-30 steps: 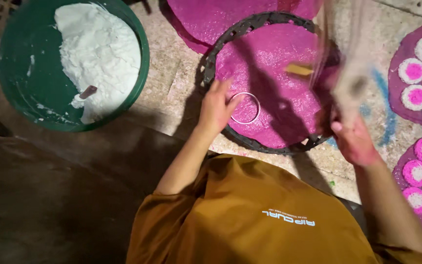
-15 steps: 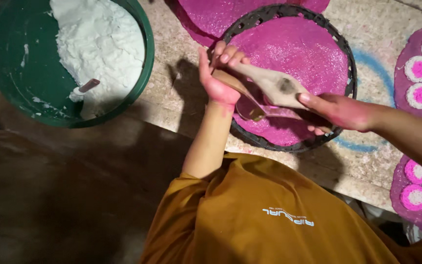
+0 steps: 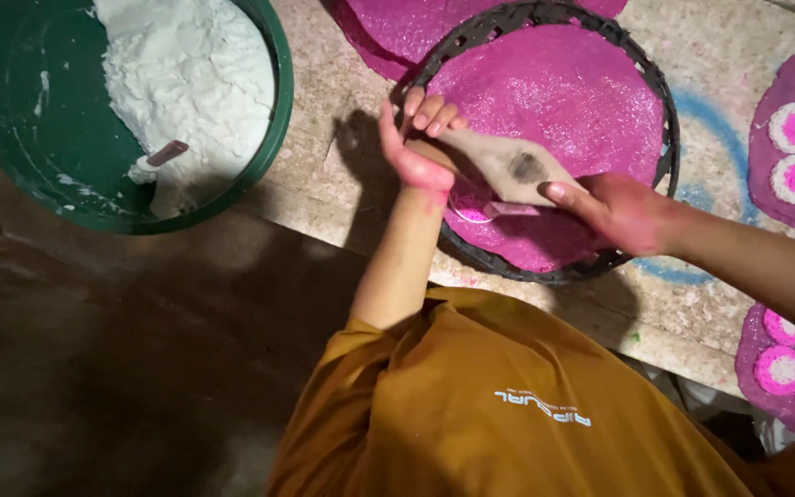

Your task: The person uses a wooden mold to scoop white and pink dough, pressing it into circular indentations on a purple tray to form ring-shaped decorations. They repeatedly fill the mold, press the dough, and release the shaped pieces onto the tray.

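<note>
Both hands are gripping a flat, tapered, beige wooden paddle (image 3: 506, 166) over the round black woven tray (image 3: 664, 138) of pink dough, the left hand (image 3: 416, 152) clasping its narrow end, the right hand (image 3: 623, 213) pinching its wide end.

Both hands now grip grey cloth (image 3: 508, 166) over pink sheet (image 3: 563, 101); ring released.

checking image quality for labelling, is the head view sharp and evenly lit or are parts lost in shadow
Head view: mostly sharp and bright over the round woven tray lined with pink cloth and the green plastic tub of white powder; the lower left falls into dark shadow; the left hand casts a shadow on the table; no obvious glare.
</note>
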